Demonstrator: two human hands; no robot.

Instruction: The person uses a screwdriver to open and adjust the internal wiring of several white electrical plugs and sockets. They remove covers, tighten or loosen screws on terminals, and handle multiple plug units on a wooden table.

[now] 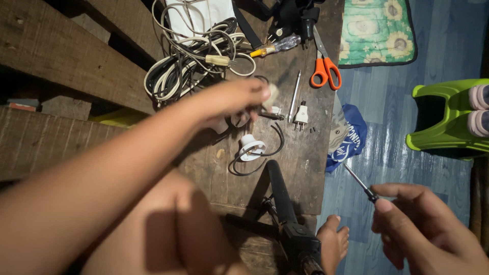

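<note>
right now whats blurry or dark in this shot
Head view: the left hand is motion-blurred and so is the small white piece at its fingertips; the right hand with its screwdriver is soft; the scissors stay sharp; the wooden table lies dim with dark shadow at left.

My wooden counter (300, 168) is carrying tangled cables (191, 56), orange scissors (325, 69), a yellow-handled screwdriver (275, 47), a white plug (301, 115) and a white socket (251, 147).

Crumpled blue and white printed plastic bag (350, 136) on the floor, beside the wooden platform edge
</note>
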